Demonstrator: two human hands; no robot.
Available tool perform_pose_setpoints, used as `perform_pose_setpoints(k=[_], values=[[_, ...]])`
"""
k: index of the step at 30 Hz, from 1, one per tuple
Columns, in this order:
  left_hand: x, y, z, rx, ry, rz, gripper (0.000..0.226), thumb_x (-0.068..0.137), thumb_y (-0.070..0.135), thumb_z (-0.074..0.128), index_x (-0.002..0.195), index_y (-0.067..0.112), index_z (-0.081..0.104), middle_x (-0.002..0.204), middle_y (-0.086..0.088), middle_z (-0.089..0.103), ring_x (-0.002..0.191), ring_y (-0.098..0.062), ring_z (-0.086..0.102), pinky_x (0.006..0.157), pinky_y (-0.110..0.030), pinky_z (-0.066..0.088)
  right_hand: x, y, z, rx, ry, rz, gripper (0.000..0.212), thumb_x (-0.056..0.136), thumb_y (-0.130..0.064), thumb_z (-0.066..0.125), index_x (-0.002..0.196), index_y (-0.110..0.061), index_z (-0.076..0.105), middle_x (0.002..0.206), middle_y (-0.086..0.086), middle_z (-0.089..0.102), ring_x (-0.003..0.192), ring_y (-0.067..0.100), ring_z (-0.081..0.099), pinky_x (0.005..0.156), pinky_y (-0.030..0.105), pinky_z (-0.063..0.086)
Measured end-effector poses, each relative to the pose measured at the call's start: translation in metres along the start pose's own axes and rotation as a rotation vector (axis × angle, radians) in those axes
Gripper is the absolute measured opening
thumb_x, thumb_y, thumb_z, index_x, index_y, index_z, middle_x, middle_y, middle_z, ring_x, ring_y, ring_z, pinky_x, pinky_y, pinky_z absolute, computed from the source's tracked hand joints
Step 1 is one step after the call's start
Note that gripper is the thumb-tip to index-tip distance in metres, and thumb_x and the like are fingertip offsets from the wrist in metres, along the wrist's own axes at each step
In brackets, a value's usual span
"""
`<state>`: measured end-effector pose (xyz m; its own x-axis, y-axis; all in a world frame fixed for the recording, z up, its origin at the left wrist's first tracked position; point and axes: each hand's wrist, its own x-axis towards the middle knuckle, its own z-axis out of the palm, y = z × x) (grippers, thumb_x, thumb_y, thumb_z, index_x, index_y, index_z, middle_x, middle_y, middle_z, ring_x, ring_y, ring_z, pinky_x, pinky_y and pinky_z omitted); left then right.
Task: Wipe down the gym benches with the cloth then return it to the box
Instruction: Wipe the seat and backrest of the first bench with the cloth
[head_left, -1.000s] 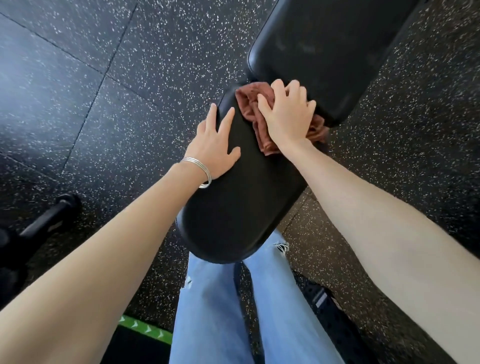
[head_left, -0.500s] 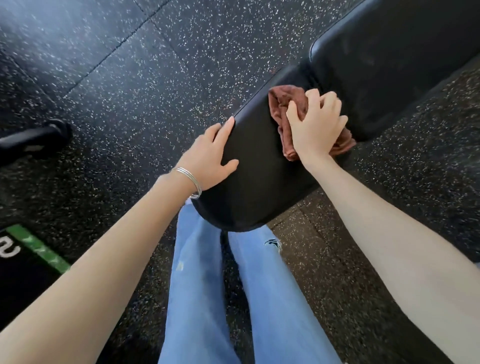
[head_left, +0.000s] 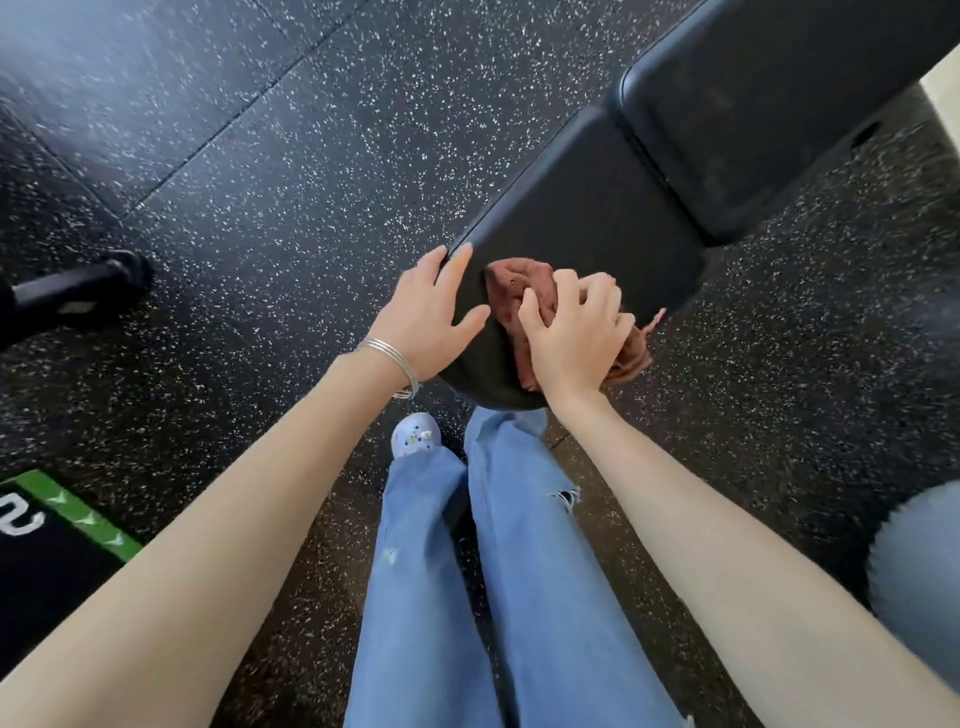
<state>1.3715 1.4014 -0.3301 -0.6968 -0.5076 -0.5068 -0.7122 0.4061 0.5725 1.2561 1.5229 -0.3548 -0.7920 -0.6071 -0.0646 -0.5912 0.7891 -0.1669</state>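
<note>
The right hand (head_left: 576, 338), clenching the one crumpled reddish-brown cloth (head_left: 519, 283), is wiping nearer than before on the black padded bench (head_left: 587, 218); the left hand (head_left: 423, 317) is pressing flat, fingers straight.

Cloth (head_left: 521, 283) on bench (head_left: 587, 218) under R hand (head_left: 574, 340), L hand (head_left: 423, 314) beside.

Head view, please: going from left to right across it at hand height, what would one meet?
black bar → left hand, flat on the edge of the seat pad → right hand, gripping the cloth → back pad, farther off at upper right.
</note>
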Motion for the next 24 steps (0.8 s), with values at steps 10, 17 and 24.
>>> perform_pose_setpoints(k=[10, 17, 24], values=[[0.016, 0.02, 0.013, 0.13, 0.008, -0.024, 0.071, 0.092, 0.049, 0.041, 0.15, 0.023, 0.009, 0.157, -0.015, 0.005, 0.141, -0.035, 0.012, 0.111, -0.049, 0.025, -0.018, 0.007, 0.008, 0.054, 0.14, -0.226, 0.029, 0.078, -0.048, 0.061, 0.083, -0.019, 0.064, 0.077, 0.003, 0.052, 0.07, 0.026, 0.052, 0.057, 0.034, 0.033], [0.047, 0.027, 0.012, 0.168, 0.033, -0.026, 0.066, 0.094, 0.05, 0.035, 0.15, 0.024, 0.011, 0.156, -0.014, 0.013, 0.138, -0.035, 0.021, 0.108, -0.048, 0.028, 0.021, 0.021, 0.012, 0.063, 0.175, -0.264, 0.028, 0.076, -0.046, 0.062, 0.076, -0.019, 0.063, 0.073, 0.004, 0.053, 0.068, 0.026, 0.052, 0.055, 0.034, 0.035], [0.089, 0.045, 0.023, 0.276, 0.066, -0.05, 0.07, 0.093, 0.049, 0.037, 0.15, 0.019, 0.009, 0.155, -0.016, 0.014, 0.136, -0.036, 0.025, 0.104, -0.05, 0.031, 0.139, 0.065, 0.017, 0.032, 0.137, -0.447, 0.03, 0.08, -0.043, 0.057, 0.079, -0.014, 0.063, 0.075, 0.008, 0.052, 0.069, 0.027, 0.052, 0.057, 0.035, 0.037]])
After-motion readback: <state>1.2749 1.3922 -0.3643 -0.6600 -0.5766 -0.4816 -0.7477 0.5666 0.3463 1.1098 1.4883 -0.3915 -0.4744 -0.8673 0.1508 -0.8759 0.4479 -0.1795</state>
